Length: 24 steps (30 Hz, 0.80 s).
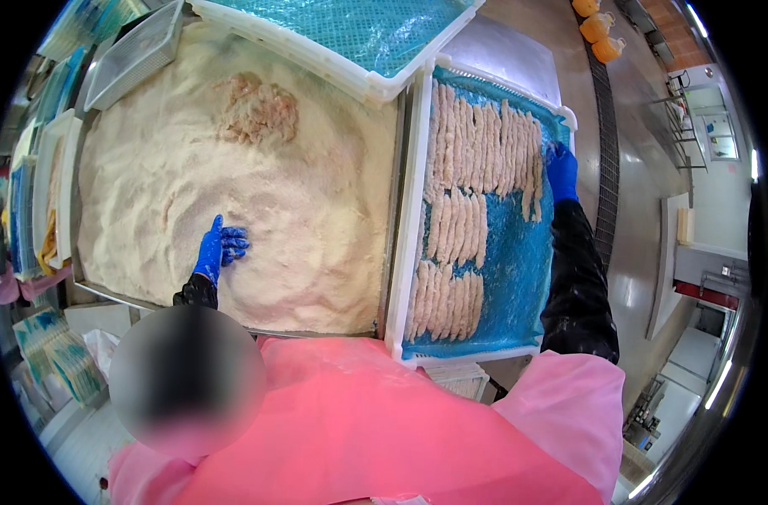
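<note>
The fingers of the left hand (220,246), in a blue glove dusted with powder, are spread apart and grip nothing visible, low over the pale powder (316,219). The right hand (561,172), also blue-gloved, is at the right wall of a white tray (411,210); its fingers are partly hidden, so how far they close, or on what, I cannot tell.

The powder fills a wide metal-edged bin (390,244), hollowed and ridged around the left hand, with a heap of pinkish raw pieces (257,109) toward the far side. Just right of the bin, the tray has a blue liner (514,278) under coated strips (485,143) in three rows, the far row longest.

A white basket (135,63) rests at the bin's far left corner; a blue-lined crate (363,38) overhangs its far edge. Powder surface surrounds the left hand, and bare liner runs between the two nearer rows and the tray's right wall.
</note>
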Each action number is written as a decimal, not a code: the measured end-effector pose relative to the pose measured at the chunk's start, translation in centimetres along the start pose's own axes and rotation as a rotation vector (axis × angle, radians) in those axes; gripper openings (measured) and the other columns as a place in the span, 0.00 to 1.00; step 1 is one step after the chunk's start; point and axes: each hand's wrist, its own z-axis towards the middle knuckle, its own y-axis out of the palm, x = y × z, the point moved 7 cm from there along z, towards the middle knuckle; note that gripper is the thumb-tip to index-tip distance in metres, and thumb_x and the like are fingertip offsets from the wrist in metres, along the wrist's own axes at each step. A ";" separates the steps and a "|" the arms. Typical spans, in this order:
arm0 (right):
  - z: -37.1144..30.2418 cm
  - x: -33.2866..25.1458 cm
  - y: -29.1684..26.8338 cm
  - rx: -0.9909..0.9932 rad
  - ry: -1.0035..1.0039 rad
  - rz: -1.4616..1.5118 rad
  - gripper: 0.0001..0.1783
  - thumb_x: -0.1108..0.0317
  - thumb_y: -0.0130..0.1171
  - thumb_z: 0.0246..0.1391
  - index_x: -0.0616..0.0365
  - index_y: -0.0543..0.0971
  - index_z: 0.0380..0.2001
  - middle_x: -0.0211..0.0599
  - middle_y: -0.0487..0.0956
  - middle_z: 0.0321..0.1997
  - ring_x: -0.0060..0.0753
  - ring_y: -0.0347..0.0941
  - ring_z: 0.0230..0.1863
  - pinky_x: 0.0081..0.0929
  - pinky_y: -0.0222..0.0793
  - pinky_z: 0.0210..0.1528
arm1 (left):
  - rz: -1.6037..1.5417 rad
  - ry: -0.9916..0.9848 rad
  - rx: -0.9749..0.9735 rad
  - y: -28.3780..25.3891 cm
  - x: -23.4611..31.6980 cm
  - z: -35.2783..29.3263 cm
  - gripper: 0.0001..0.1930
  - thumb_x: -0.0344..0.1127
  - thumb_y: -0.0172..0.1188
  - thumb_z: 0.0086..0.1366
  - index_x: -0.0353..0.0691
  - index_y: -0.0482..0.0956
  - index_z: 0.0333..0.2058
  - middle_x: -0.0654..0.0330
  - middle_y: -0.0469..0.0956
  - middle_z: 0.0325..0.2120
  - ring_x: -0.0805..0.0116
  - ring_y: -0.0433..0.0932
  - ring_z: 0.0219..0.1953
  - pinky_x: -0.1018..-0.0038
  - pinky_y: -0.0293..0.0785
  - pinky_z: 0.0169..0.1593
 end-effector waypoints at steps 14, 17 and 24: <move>-8.3 1.6 -0.8 -0.216 0.120 0.082 0.17 0.58 0.58 0.56 0.63 0.78 0.39 0.53 0.81 0.36 0.49 0.79 0.38 0.37 0.73 0.40 | 0.050 -0.004 0.018 0.3 0.6 -0.5 0.34 0.66 0.37 0.67 0.43 0.82 0.38 0.58 0.84 0.27 0.72 0.78 0.17 0.81 0.62 0.17; -10.4 2.3 -1.5 -0.131 0.153 0.101 0.17 0.61 0.61 0.55 0.65 0.78 0.40 0.50 0.81 0.37 0.45 0.80 0.38 0.33 0.73 0.40 | 0.034 -0.011 -0.062 0.4 0.5 0.7 0.33 0.66 0.38 0.67 0.43 0.82 0.39 0.58 0.84 0.28 0.71 0.79 0.18 0.82 0.62 0.17; -12.0 -13.4 -5.2 0.375 -0.102 -0.003 0.15 0.69 0.56 0.58 0.64 0.78 0.47 0.48 0.81 0.41 0.38 0.78 0.42 0.31 0.72 0.46 | -0.083 0.052 -0.194 0.2 -0.4 0.9 0.30 0.62 0.41 0.68 0.41 0.81 0.41 0.57 0.84 0.30 0.67 0.81 0.24 0.76 0.73 0.24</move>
